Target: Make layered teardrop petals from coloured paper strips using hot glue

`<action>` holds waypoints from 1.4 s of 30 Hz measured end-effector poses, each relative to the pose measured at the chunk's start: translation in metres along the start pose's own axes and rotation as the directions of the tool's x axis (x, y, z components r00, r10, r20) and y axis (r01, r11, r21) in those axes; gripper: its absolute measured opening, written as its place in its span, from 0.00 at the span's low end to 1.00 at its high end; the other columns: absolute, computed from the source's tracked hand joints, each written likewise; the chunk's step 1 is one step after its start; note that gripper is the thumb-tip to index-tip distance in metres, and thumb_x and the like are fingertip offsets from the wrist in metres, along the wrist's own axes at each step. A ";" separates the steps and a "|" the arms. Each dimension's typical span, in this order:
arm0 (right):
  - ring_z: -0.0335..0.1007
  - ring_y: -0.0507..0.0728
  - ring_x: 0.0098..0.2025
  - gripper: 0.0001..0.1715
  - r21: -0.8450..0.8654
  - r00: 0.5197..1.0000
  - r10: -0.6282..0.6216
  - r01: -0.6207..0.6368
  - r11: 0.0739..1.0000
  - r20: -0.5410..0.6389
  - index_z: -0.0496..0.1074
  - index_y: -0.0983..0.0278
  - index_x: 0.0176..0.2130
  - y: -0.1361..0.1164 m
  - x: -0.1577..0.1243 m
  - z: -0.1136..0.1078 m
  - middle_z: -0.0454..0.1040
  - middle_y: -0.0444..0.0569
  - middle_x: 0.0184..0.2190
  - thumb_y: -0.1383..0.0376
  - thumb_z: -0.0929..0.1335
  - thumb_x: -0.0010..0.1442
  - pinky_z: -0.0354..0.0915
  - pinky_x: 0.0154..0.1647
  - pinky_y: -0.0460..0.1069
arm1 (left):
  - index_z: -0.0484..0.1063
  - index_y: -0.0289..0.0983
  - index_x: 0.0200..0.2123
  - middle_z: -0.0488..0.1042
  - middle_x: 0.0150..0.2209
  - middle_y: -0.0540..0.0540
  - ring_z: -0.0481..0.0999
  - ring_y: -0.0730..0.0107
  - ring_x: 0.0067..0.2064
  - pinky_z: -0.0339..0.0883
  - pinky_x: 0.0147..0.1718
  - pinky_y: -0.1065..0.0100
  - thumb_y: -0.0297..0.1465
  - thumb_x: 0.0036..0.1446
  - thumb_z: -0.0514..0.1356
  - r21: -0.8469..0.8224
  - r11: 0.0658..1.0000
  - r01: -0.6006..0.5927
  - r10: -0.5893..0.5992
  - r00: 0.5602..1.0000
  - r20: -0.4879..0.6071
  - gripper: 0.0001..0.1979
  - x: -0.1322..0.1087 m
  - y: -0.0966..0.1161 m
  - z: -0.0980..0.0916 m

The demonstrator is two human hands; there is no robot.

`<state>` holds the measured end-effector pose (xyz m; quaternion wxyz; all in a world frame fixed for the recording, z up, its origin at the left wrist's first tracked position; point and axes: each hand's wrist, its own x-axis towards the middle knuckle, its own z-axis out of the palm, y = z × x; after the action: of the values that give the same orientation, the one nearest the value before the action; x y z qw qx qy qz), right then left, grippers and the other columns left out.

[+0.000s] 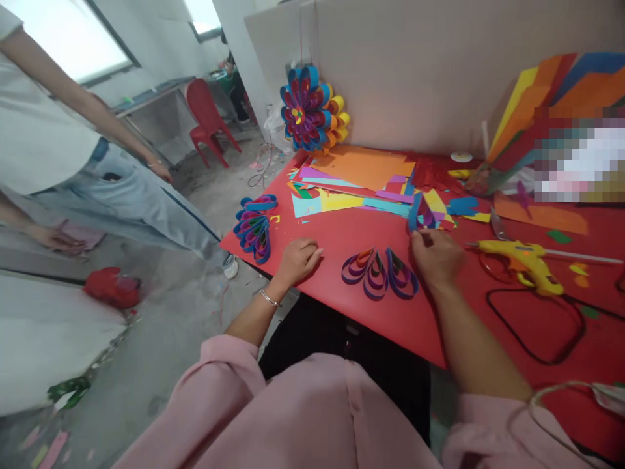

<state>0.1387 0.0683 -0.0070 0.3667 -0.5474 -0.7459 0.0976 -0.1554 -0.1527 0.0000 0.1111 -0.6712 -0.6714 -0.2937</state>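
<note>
My right hand point(438, 255) pinches a teardrop-shaped paper loop point(415, 215), blue outside with purple and red inside, and holds it upright over the red table. Left of that hand, several similar quilled paper petals point(375, 277) lie side by side. My left hand point(299, 259) rests at the table's front edge with its fingers curled loosely together, and nothing shows in it. Close beyond it, at the left corner, is a fan of joined paper petals point(256, 227) in blue, purple and green.
Coloured paper sheets point(361, 169) and strips spread along the back. On the right lie a yellow glue gun point(525, 260), its black cable point(537, 355) and scissors point(498, 225). A finished paper flower point(305, 111) hangs at the back. A person point(73, 150) stands left, near a red chair point(205, 117).
</note>
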 end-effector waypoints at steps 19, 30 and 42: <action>0.79 0.65 0.40 0.27 -0.043 0.986 0.156 -0.153 0.987 0.065 0.87 0.60 0.54 -0.004 0.041 0.031 0.87 0.58 0.40 0.50 0.69 0.66 0.68 0.43 0.56 | 0.82 0.38 0.36 0.86 0.43 0.39 0.84 0.61 0.43 0.76 0.45 0.58 0.43 0.81 0.51 0.032 0.999 0.022 -0.022 1.000 0.019 0.26 0.002 0.004 -0.004; 0.82 0.61 0.50 0.23 0.235 0.986 0.159 -0.165 0.958 0.042 0.85 0.60 0.55 -0.018 -0.005 -0.013 0.88 0.53 0.51 0.56 0.65 0.75 0.70 0.53 0.52 | 0.82 0.39 0.35 0.87 0.43 0.40 0.85 0.57 0.45 0.77 0.48 0.59 0.42 0.76 0.58 -0.038 0.999 0.024 -0.024 0.999 -0.020 0.20 -0.003 -0.006 -0.010; 0.84 0.55 0.43 0.20 0.447 0.995 0.102 -0.099 0.889 0.018 0.85 0.56 0.52 -0.027 -0.105 -0.056 0.89 0.47 0.46 0.51 0.66 0.77 0.74 0.50 0.50 | 0.81 0.41 0.37 0.87 0.42 0.43 0.85 0.55 0.43 0.75 0.40 0.60 0.37 0.74 0.61 -0.056 0.991 -0.121 0.118 0.991 -0.061 0.12 0.002 -0.005 -0.011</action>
<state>0.1692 -0.0496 0.0012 0.4791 -0.4865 -0.6732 0.2837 -0.1632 -0.1567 0.0088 0.1277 -0.7046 -0.6174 -0.3256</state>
